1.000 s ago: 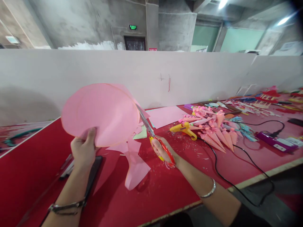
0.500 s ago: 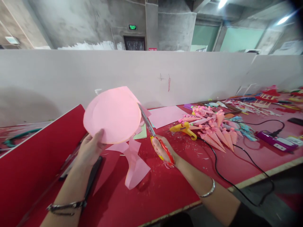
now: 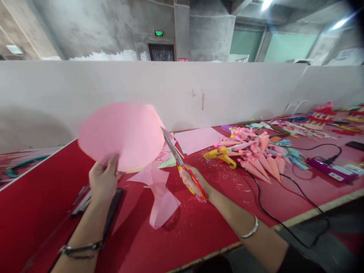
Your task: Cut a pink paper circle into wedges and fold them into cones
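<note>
A large rounded sheet of pink paper (image 3: pixel 125 132) is held up by my left hand (image 3: pixel 104 176), thumb on the near face at its lower edge. Closed around the red and yellow handles of a pair of scissors (image 3: pixel 174 148) is my right hand (image 3: pixel 195 180). The blades point up and left and meet the paper's right edge, where a strip still joins the sheet. Beneath, a curling pink offcut (image 3: pixel 163 204) rests on the red table (image 3: pixel 199 235). Smaller pink and pale green scraps (image 3: pixel 170 161) lie behind it.
Flat pink sheets (image 3: pixel 199 140) lie at the back. To the right are a yellow glue gun (image 3: pixel 220 154), a heap of pink paper cones (image 3: pixel 261 155), a black cable (image 3: pixel 258 193) and a purple power strip (image 3: pixel 332 170). A red panel (image 3: pixel 42 204) slants along the left.
My left hand has shifted a little left and turned, and the pink sheet has swung left and bent with it. The scissors have moved slightly left, staying at the paper's right edge.
</note>
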`<action>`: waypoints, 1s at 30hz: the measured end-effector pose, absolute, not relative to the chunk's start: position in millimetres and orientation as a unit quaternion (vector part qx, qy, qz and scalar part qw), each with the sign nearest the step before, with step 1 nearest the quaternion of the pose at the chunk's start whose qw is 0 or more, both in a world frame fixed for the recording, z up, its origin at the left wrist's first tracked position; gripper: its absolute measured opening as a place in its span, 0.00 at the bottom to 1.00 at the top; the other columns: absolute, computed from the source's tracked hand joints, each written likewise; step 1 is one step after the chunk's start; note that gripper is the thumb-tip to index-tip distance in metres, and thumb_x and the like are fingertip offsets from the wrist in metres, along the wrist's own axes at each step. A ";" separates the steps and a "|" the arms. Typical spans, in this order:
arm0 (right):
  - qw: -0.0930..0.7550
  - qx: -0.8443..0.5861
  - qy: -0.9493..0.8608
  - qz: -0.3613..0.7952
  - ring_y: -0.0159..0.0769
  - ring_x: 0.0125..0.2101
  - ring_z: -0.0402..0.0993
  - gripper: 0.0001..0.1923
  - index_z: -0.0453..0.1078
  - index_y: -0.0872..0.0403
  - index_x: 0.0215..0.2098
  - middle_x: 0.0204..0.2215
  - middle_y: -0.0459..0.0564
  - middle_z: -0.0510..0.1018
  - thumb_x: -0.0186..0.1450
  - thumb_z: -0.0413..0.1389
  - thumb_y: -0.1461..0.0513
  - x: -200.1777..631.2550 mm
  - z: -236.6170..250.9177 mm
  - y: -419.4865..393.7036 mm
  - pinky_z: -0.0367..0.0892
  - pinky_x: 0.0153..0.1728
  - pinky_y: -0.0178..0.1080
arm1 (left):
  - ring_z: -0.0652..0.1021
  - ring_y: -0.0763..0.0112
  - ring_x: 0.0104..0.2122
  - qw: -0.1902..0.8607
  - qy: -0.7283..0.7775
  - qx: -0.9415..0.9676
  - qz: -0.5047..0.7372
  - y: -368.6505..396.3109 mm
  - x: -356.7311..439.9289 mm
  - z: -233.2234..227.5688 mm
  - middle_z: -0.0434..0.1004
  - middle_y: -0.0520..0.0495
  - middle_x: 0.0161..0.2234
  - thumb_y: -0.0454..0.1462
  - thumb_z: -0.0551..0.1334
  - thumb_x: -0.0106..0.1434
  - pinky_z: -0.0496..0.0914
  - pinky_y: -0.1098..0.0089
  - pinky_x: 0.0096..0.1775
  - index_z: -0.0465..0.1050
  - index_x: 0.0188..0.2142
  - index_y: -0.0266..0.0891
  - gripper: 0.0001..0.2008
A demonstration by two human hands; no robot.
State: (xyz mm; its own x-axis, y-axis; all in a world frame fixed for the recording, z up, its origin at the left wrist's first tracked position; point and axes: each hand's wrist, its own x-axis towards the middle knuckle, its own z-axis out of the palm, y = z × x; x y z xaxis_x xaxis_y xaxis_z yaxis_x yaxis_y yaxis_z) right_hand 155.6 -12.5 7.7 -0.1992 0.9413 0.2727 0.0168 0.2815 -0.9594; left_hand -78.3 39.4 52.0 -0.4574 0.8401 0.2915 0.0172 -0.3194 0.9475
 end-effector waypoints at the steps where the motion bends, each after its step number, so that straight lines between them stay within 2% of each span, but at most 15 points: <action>1: 0.501 -0.382 -0.622 0.466 0.25 0.18 0.48 0.18 0.54 0.53 0.24 0.18 0.40 0.53 0.59 0.47 0.47 155.7 7.7 -12.7 0.49 0.17 0.30 | 0.59 0.85 0.12 0.295 0.493 0.428 0.698 38.7 -78.4 52.6 0.59 0.61 0.13 0.41 0.63 0.48 0.59 0.81 0.16 0.66 0.24 0.34 0.12; 6: 0.500 -0.364 -0.609 0.496 0.25 0.17 0.49 0.19 0.58 0.53 0.29 0.18 0.40 0.54 0.58 0.48 0.46 155.1 10.0 -16.3 0.49 0.16 0.30 | 0.59 0.85 0.12 0.258 0.505 0.430 0.703 36.4 -81.5 51.6 0.60 0.60 0.12 0.41 0.63 0.47 0.55 0.81 0.13 0.71 0.26 0.32 0.12; 9: 0.505 -0.361 -0.602 0.502 0.26 0.17 0.48 0.19 0.59 0.53 0.30 0.18 0.39 0.54 0.57 0.48 0.45 154.3 9.9 -17.0 0.49 0.16 0.30 | 0.58 0.84 0.10 0.265 0.521 0.426 0.691 36.8 -84.4 48.5 0.56 0.61 0.09 0.42 0.63 0.48 0.56 0.80 0.13 0.72 0.26 0.32 0.12; 12: 0.513 -0.361 -0.593 0.504 0.26 0.18 0.48 0.19 0.59 0.53 0.28 0.18 0.40 0.54 0.58 0.47 0.46 153.7 7.1 -15.8 0.49 0.16 0.30 | 0.62 0.82 0.11 0.284 0.505 0.416 0.701 37.4 -86.0 46.5 0.58 0.61 0.09 0.42 0.64 0.46 0.61 0.78 0.15 0.72 0.27 0.32 0.14; 19: 0.510 -0.362 -0.583 0.518 0.24 0.15 0.48 0.20 0.55 0.53 0.24 0.16 0.39 0.53 0.60 0.44 0.45 154.0 3.0 -12.4 0.46 0.15 0.31 | 0.57 0.85 0.09 0.283 0.508 0.424 0.695 34.8 -84.4 48.4 0.55 0.62 0.09 0.43 0.64 0.46 0.53 0.80 0.12 0.71 0.24 0.33 0.13; 25: 0.519 -0.380 -0.577 0.503 0.24 0.13 0.46 0.22 0.54 0.52 0.22 0.13 0.38 0.52 0.60 0.44 0.44 152.3 5.0 -12.9 0.45 0.14 0.31 | 0.58 0.85 0.09 0.300 0.479 0.415 0.713 34.4 -81.2 51.8 0.58 0.61 0.09 0.42 0.66 0.45 0.54 0.80 0.12 0.70 0.23 0.33 0.13; 27: 0.525 -0.383 -0.571 0.501 0.24 0.13 0.46 0.22 0.54 0.52 0.22 0.13 0.38 0.53 0.59 0.44 0.44 150.8 6.3 -14.3 0.45 0.13 0.31 | 0.66 0.82 0.14 0.326 0.441 0.406 0.731 35.9 -79.6 51.0 0.68 0.57 0.14 0.42 0.67 0.44 0.61 0.80 0.15 0.71 0.25 0.35 0.12; 30: 0.539 -0.378 -0.560 0.503 0.23 0.13 0.46 0.22 0.54 0.53 0.22 0.13 0.38 0.52 0.59 0.44 0.43 148.4 8.5 -16.4 0.44 0.13 0.31 | 0.76 0.71 0.30 0.441 0.392 0.397 0.703 36.8 -76.0 46.6 0.77 0.51 0.29 0.46 0.66 0.44 0.71 0.76 0.26 0.73 0.30 0.39 0.16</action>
State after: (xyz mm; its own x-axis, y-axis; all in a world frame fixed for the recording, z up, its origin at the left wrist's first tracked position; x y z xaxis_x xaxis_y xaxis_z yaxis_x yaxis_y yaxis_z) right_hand 148.4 -16.4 8.5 -0.1344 0.9655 0.2229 -0.1191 0.2076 -0.9709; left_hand -76.0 36.8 46.6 -0.2960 0.9309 0.2138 -0.3084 -0.3050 0.9010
